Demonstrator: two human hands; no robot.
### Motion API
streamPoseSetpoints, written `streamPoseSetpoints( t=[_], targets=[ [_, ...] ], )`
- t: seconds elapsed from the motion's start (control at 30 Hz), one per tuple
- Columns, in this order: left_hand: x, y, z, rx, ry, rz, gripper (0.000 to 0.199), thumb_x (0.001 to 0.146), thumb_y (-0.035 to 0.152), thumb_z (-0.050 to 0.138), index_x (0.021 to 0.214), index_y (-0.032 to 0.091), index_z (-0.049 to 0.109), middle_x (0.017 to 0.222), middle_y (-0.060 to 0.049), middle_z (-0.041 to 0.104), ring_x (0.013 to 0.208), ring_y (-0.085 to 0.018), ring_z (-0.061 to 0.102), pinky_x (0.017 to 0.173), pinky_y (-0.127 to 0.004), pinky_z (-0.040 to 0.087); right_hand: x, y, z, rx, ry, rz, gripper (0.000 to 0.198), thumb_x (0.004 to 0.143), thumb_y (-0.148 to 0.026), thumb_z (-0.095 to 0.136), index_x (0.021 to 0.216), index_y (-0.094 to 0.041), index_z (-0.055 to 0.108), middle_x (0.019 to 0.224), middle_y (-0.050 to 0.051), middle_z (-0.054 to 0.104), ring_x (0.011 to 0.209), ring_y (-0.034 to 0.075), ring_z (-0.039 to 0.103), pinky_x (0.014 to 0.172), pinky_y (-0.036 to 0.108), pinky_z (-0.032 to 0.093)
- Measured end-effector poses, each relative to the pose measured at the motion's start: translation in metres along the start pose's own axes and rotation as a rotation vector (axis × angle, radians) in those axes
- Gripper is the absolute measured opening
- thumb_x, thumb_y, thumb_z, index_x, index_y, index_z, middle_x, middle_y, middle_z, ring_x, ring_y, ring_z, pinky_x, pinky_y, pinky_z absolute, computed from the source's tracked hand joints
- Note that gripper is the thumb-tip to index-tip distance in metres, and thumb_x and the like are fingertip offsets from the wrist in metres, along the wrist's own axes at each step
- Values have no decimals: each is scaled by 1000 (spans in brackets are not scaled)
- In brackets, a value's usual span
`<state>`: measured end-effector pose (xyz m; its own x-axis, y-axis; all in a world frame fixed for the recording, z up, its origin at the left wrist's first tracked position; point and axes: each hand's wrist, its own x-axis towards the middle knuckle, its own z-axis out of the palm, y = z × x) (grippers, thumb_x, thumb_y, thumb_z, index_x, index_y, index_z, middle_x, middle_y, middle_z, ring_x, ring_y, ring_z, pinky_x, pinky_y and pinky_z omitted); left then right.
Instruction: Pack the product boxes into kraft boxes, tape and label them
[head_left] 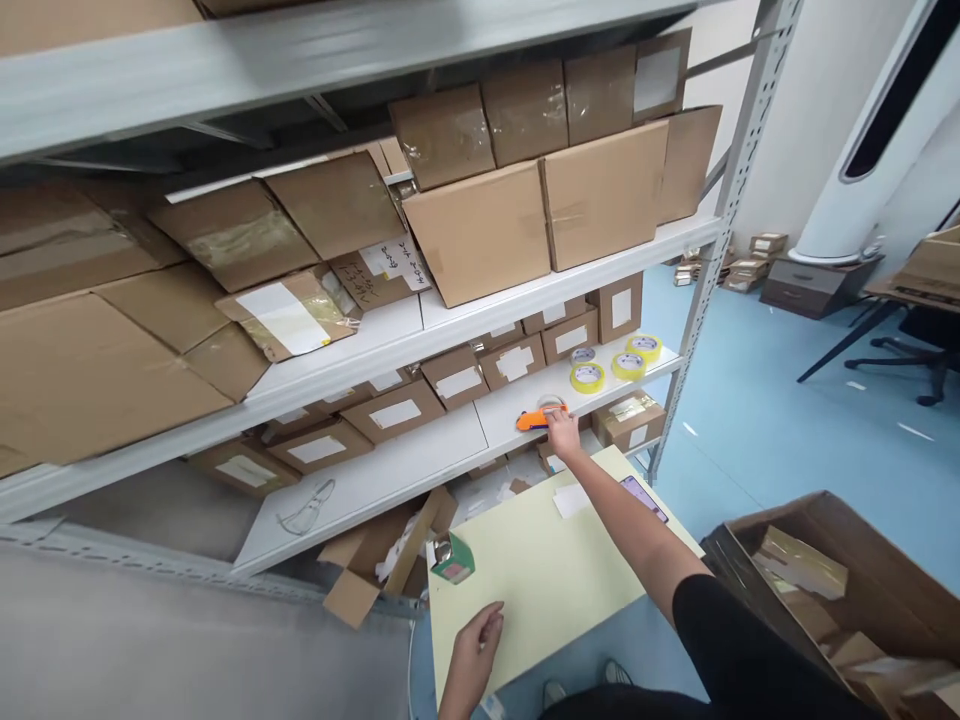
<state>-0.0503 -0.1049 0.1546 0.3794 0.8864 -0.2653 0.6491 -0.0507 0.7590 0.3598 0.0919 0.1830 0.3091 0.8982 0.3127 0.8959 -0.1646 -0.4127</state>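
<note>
My right hand [564, 437] reaches out to the middle shelf, its fingers closed around an orange tape dispenser [533, 419]. A roll of tape shows at the dispenser's far side, partly covered by the hand. My left hand [474, 652] hovers over the near left edge of the pale yellow table [540, 590]. Its fingers are curled together and nothing shows in them. Beyond it stands a small green box [454, 560] with an open top. A white paper [571, 501] and a phone with a lit screen [643, 497] lie near the table's far edge, by my right forearm.
Several yellow tape rolls [587, 377] lie on the shelf [442, 447], right of the dispenser. Labelled cardboard boxes [457, 382] line its back. Glasses [307, 508] rest at its left. Larger cartons [480, 235] fill the shelf above. A big open carton [832, 520] stands right.
</note>
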Motion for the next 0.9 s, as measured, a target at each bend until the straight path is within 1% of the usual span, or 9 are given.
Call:
streamPoseSetpoints(
  t=[0.13, 0.3, 0.43, 0.53, 0.6, 0.7, 0.77, 0.83, 0.9],
  targets=[
    [-5, 7, 17, -42, 38, 7, 63, 88, 75, 50, 118, 28, 79, 118, -10, 80, 113, -30, 74, 99, -41, 60, -40, 22, 4, 24, 14, -52, 29, 101, -23, 52, 122, -15, 70, 116, 18, 69, 113, 33, 53, 105, 47, 30],
    [5, 33, 46, -67, -51, 65, 50, 92, 60, 54, 118, 25, 79, 114, -8, 81, 106, -27, 75, 99, -42, 59, -129, 57, 24, 70, -100, -7, 28, 100, -26, 55, 122, -17, 70, 119, 18, 69, 116, 34, 56, 103, 43, 35],
    [20, 57, 59, -21, -116, 144, 41, 96, 47, 54, 121, 26, 78, 117, -6, 80, 104, -24, 74, 97, -38, 59, -211, 89, 50, 172, -254, 169, 27, 92, -21, 59, 115, -17, 73, 119, 18, 72, 121, 34, 59, 108, 45, 38],
    [27, 71, 60, 23, -124, 205, 37, 97, 42, 54, 122, 27, 78, 119, -6, 79, 105, -23, 73, 98, -37, 57, -266, 114, 66, 329, -248, 403, 20, 78, -19, 63, 93, -21, 76, 112, 17, 76, 122, 38, 63, 110, 50, 41],
    [26, 74, 59, 22, -113, 219, 37, 98, 41, 54, 123, 27, 77, 119, -7, 78, 103, -23, 73, 97, -37, 57, -296, 129, 72, 349, -255, 455, 16, 69, -18, 63, 81, -22, 74, 103, 18, 77, 120, 43, 65, 107, 57, 42],
    [19, 69, 60, -34, -81, 170, 38, 98, 42, 54, 125, 27, 76, 121, -7, 77, 102, -22, 72, 91, -35, 58, -322, 149, 75, 395, -278, 610, 6, 60, -22, 63, 61, -28, 64, 81, 17, 76, 104, 48, 72, 95, 66, 47],
    [11, 62, 62, -103, -26, 98, 40, 97, 46, 55, 125, 26, 76, 125, -8, 75, 105, -22, 71, 88, -34, 58, -328, 158, 75, 407, -307, 622, 3, 57, -26, 63, 57, -29, 61, 77, 17, 75, 97, 50, 73, 89, 68, 49],
    [2, 53, 65, -195, 66, 14, 43, 94, 51, 57, 124, 24, 75, 127, -10, 74, 108, -23, 71, 88, -35, 58, -326, 162, 74, 398, -314, 617, 9, 57, -31, 63, 64, -29, 67, 84, 17, 77, 100, 50, 73, 87, 67, 51],
    [-6, 45, 67, -317, 160, -69, 49, 90, 57, 62, 123, 22, 75, 126, -12, 75, 110, -25, 71, 90, -37, 58, -320, 160, 73, 373, -286, 581, 29, 61, -38, 62, 83, -26, 75, 101, 19, 79, 112, 47, 71, 94, 63, 53]
  ],
)
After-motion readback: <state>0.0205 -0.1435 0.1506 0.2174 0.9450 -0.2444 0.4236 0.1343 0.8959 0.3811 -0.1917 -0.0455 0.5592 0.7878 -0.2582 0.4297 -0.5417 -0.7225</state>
